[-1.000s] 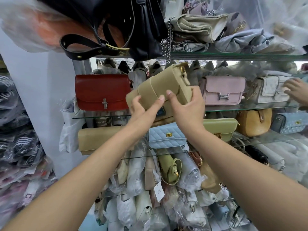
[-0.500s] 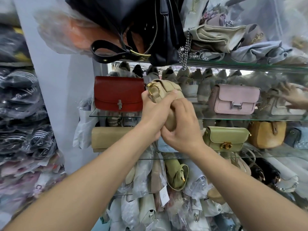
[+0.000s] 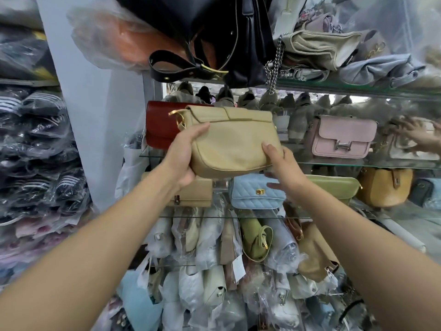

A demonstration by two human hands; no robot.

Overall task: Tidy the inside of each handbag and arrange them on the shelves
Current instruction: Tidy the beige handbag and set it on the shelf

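Beige handbag [image 3: 233, 144] held level in the air before the glass shelf [image 3: 358, 164], partly covering a red bag [image 3: 160, 125]. Left hand [image 3: 185, 156] grips its lower left end, thumb across the face, fingers hidden behind. Right hand [image 3: 284, 166] pinches the lower right corner, thumb on the face, fingers underneath.

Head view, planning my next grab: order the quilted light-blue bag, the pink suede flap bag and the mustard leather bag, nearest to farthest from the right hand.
1. Quilted light-blue bag, just below the right hand.
2. Pink suede flap bag, up and to its right.
3. Mustard leather bag, far off to the right.
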